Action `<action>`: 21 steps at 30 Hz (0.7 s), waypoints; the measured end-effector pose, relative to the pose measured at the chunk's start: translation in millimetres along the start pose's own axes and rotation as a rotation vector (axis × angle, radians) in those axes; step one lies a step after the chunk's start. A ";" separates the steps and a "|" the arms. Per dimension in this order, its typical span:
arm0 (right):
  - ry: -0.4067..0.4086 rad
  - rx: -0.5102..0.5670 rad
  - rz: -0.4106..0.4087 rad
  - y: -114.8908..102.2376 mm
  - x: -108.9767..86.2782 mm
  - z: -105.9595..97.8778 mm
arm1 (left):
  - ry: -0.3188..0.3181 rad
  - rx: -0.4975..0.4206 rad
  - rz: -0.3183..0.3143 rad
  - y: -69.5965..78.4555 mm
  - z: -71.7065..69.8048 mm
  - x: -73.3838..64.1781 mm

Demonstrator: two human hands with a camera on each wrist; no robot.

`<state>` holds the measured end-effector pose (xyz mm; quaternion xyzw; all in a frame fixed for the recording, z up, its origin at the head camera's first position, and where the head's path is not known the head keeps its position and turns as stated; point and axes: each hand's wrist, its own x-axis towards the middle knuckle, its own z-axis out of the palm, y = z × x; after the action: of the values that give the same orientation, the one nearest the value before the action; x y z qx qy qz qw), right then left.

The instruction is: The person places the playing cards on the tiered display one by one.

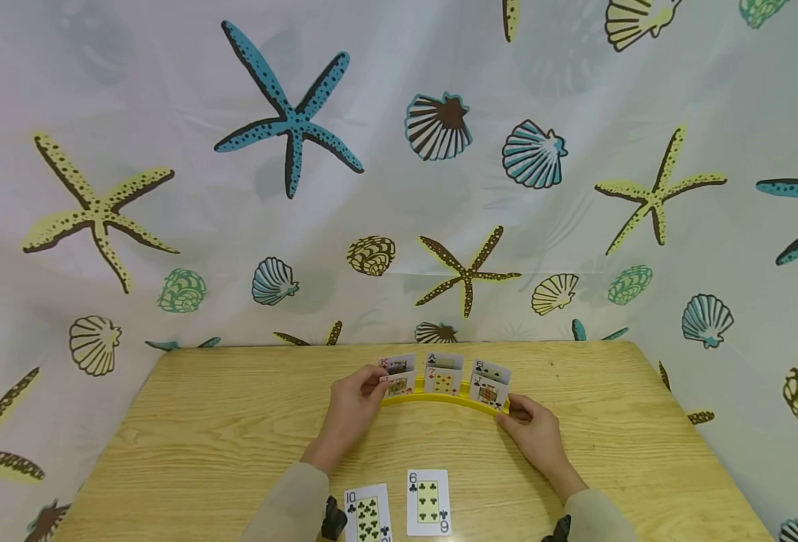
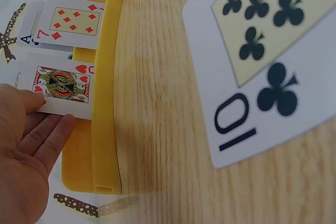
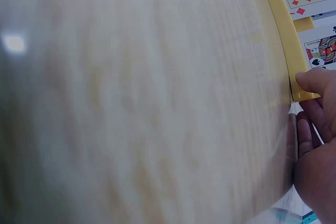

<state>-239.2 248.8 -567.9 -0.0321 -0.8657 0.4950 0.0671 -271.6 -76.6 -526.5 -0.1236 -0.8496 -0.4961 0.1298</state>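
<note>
A curved yellow card holder (image 1: 434, 397) stands on the table with playing cards upright in two rows. At its left end my left hand (image 1: 353, 403) pinches the jack of hearts (image 2: 63, 92), thumb in front and fingers behind. A king (image 1: 394, 363) shows behind that card. My right hand (image 1: 536, 435) grips the holder's right end, its thumb (image 3: 311, 81) on the front edge. The seven of diamonds (image 1: 443, 382) stands mid-holder before an ace (image 1: 443, 359). Beside the right hand, a black jack (image 1: 488, 391) stands in front of a six (image 1: 492, 370).
The ten of clubs (image 1: 367, 513) and the six of clubs (image 1: 429, 502) lie face up on the wooden table (image 1: 236, 421), nearer to me than the holder. A white cloth (image 1: 385, 196) printed with starfish and shells hangs behind and at both sides.
</note>
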 end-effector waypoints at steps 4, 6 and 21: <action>0.001 0.005 -0.003 0.3 0.4 0.6 | -0.004 0.000 0.000 -2.1 0.9 0.5; -0.003 0.011 0.001 0.0 0.2 0.4 | -0.004 0.006 0.003 -2.0 0.9 0.7; -0.006 0.010 0.009 -1.3 0.7 -0.1 | -0.010 0.076 -0.030 -0.2 -2.1 -0.4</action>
<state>-239.8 248.4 -566.7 -0.0340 -0.8631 0.4999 0.0625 -271.1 -78.5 -525.8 -0.1086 -0.8701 -0.4648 0.1227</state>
